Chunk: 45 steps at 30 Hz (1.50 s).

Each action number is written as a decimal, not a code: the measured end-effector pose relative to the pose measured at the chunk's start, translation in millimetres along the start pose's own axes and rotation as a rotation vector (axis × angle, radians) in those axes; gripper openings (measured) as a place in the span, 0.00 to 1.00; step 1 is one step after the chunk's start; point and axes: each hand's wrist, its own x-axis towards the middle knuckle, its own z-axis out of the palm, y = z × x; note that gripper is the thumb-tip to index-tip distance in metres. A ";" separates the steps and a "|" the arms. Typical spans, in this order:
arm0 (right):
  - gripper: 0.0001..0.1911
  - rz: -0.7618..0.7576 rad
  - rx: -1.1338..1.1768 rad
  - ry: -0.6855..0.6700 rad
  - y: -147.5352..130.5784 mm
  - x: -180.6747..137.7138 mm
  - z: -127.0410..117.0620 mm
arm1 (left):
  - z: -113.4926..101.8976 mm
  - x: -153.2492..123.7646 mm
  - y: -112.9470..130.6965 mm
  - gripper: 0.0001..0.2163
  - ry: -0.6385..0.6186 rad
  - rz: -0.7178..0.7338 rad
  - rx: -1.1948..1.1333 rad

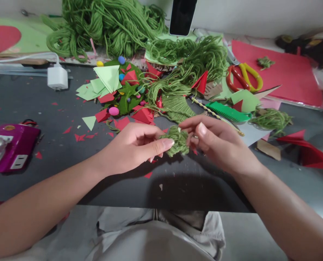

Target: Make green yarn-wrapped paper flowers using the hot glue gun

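A small fuzzy bundle of green yarn is held between both hands over the dark table. My left hand pinches its left side with thumb and fingers closed. My right hand grips its right side, fingers curled round it. Just behind the hands lie more cut green yarn strands, red paper scraps and a green felt piece with coloured pom-poms.
A big heap of green yarn lies at the back. Red-and-yellow scissors, a green comb and red paper sheets sit right. A white charger and a purple device are left. A phone stands behind.
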 end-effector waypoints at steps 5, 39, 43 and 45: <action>0.17 -0.058 -0.032 0.133 -2.4 1.5 -4.5 | -1.4 0.2 -2.8 0.16 0.005 -0.002 -0.003; 0.10 -0.325 -0.467 0.450 -6.1 -4.5 -25.0 | -4.8 -1.7 -8.3 0.18 0.021 0.008 0.103; 0.20 -0.277 -0.667 0.447 -6.4 -5.4 -23.5 | -2.4 -3.0 -12.4 0.15 0.086 0.222 0.335; 0.12 -0.323 -0.721 0.322 -7.9 -6.1 -23.9 | -0.5 -3.8 -17.3 0.10 0.117 0.435 0.497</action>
